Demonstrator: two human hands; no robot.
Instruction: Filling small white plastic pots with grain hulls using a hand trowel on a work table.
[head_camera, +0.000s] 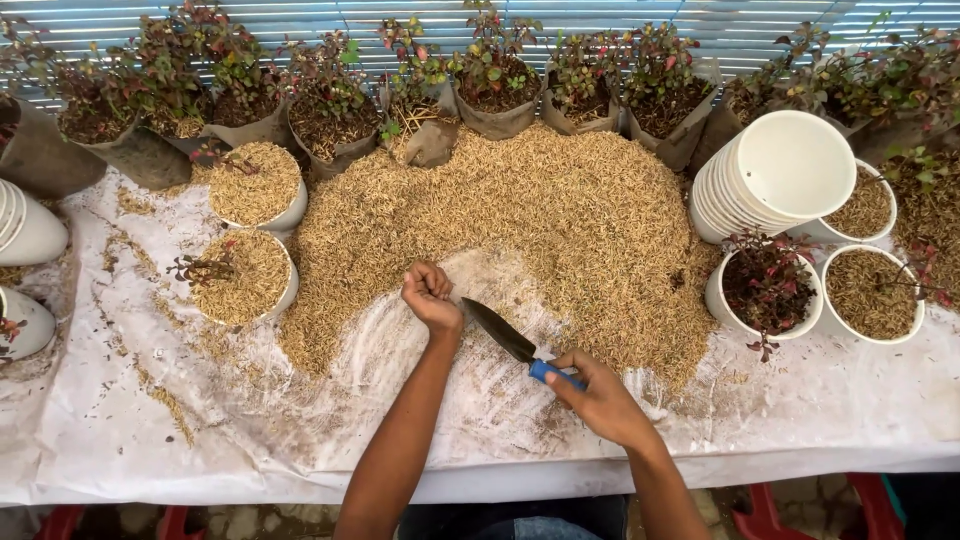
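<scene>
My right hand (598, 396) grips the blue handle of a small trowel (505, 336), its dark blade pointing up-left over the white sheet. My left hand (431, 295) is closed into a loose fist at the blade's tip, at the near edge of a large heap of rice husk (545, 210). Whether the fist holds husk is hidden.
White pots filled with husk (255, 185) (240, 278) stand at the left, more at the right (872, 293), one with a red-leaved plant (768, 285). A tilted stack of empty white pots (780, 170) lies at the right. Bagged seedlings (330, 110) line the back. White sheet (130, 420) covers the table.
</scene>
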